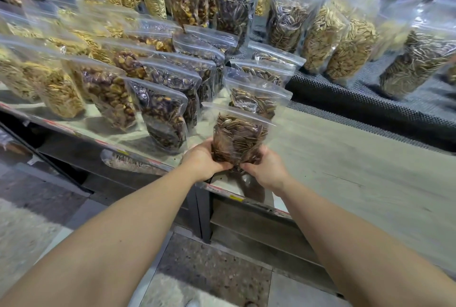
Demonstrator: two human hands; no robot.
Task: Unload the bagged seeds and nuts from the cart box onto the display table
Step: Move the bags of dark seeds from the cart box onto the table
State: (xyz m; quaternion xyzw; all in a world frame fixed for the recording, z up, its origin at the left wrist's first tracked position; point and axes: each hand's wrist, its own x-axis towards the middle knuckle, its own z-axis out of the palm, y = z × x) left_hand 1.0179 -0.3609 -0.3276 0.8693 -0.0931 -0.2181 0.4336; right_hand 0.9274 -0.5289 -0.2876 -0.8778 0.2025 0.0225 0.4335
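Our fingers (225, 165) on both sides curl under and around the base of one clear bag of striped sunflower seeds (238, 140), the left hand (206, 161) gripping its lower left corner and the right hand (265, 171) its lower right, thumbs meeting at the bottom seam. The bag stands upright between them, right at the near edge of the worktop (345, 158), and we cannot tell whether its base already rests on the surface or hangs just above it. Just beyond our fingertips stands a file of matching sunflower bags (254, 99), running away from us; to the left of our left hand stand rows of darker nuts and pale seeds (108, 97), and far off to the right taller pouches sit on a grey mesh mat (370, 104). The cart box is out of view. We judge this to be the placing step: the bag is joining the front of its own column. Next we should settle it flat, nudge it up close behind its neighbour so it stands without leaning, and then let go gently, as the narrow base could tip forward off the edge.
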